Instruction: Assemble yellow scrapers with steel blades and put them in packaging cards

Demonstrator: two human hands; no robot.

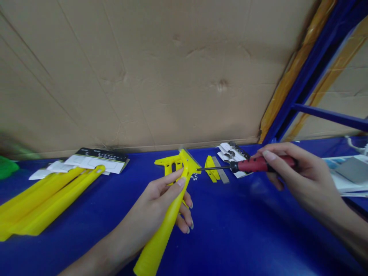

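My left hand (161, 197) is wrapped round the neck of a yellow scraper (159, 237), its handle pointing down toward me. A thin metal edge shows at the scraper's head. In my right hand (301, 174) is a red screwdriver (253, 165), held level, its shaft pointing left. The screwdriver's tip meets the right side of the scraper's head; whether it sits in a screw cannot be made out. Another yellow plastic piece (163, 161) shows behind the scraper, by my left fingers. A small yellow part (211, 168) and a flat metal blade (223, 176) lie just right of the head.
At left, several yellow handles (54, 199) lie stacked, with black-and-white cards (97, 159) at their far ends. More printed cards (243, 174) lie behind the screwdriver. Cardboard (172, 76) lines the back of the blue table (230, 237). A blue metal frame (304, 73) rises at right.
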